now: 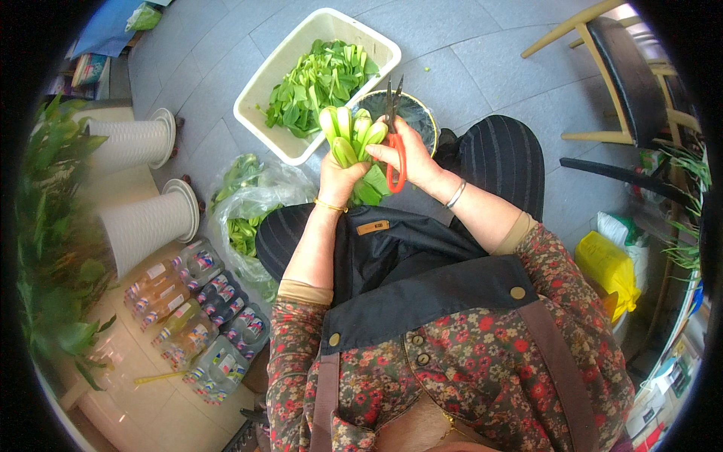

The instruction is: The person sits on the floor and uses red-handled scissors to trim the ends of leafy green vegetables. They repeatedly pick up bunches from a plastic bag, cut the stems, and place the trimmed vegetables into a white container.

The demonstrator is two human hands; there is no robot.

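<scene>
My left hand [342, 178] grips a bunch of leafy green vegetables, their pale stem ends [351, 133] pointing up and away from me. Some of the leaves [370, 185] hang below, over my lap. In my right hand [415, 150] is a pair of scissors with red handles [397, 164]; its dark blades stand slightly apart and point away from me. The right thumb and fingertips touch the bunch's side. Just beyond both hands stands a white plastic basin [248, 110] holding cut greens [322, 85]. A round bin with a dark liner [421, 116] is partly hidden behind my right hand.
A clear plastic bag of greens [248, 209] lies by my left knee. Several packs of bottled drinks [203, 316] stand left, near two white ribbed planters [141, 226] and leafy plants [62, 243]. At right are a wooden chair [621, 85] and a yellow bag [604, 274].
</scene>
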